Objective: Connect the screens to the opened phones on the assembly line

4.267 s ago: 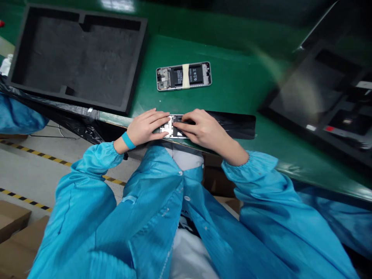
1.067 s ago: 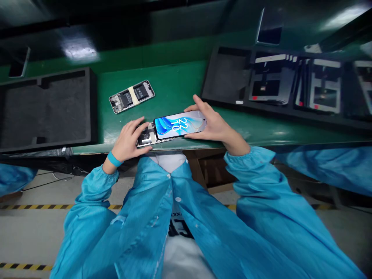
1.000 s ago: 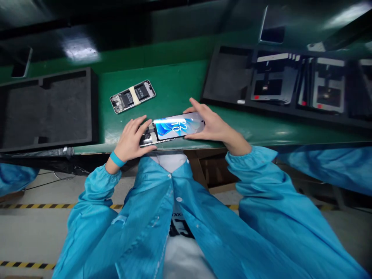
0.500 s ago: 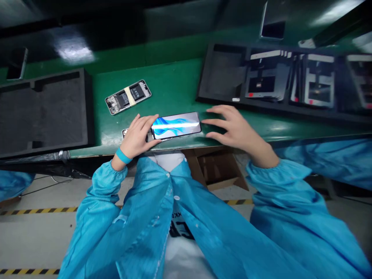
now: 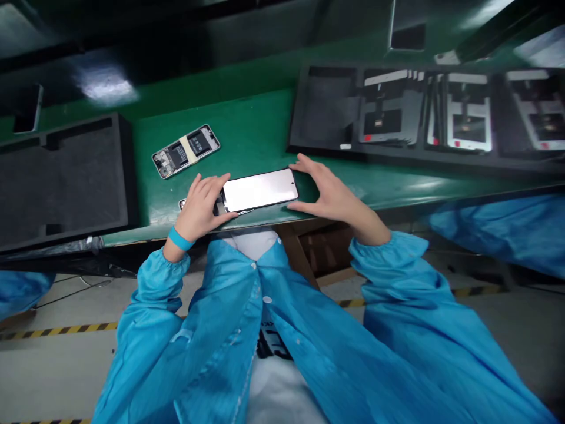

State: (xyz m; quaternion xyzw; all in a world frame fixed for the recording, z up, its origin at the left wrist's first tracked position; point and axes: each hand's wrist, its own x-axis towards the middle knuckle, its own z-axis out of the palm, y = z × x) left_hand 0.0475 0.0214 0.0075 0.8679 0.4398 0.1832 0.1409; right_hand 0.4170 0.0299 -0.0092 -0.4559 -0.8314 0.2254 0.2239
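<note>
A phone screen [image 5: 260, 191], lit plain white, lies near the front edge of the green bench. Its left end overlaps an opened phone body, a corner of which [image 5: 182, 204] shows beyond my left hand [image 5: 200, 203]. That hand grips the phone body and the screen's left end, thumb on the near side and fingers on the far side. At the screen's right end is my right hand [image 5: 324, 191], thumb and fingers spread apart, fingertips close to the corners. Farther back lies another opened phone [image 5: 186, 151] with a pale band across its battery.
On the right, a black foam tray [image 5: 326, 97] holds several screen parts [image 5: 391, 109]. Another black foam tray [image 5: 66, 176] stands on the left. Phones stand at the back left [image 5: 29, 112] and back right [image 5: 406, 26]. Under the bench is a cardboard box [image 5: 326, 250].
The screen has gone from a blue swirl picture to plain white. My right hand has moved left, closer to the screen's right end. The view has shifted slightly.
</note>
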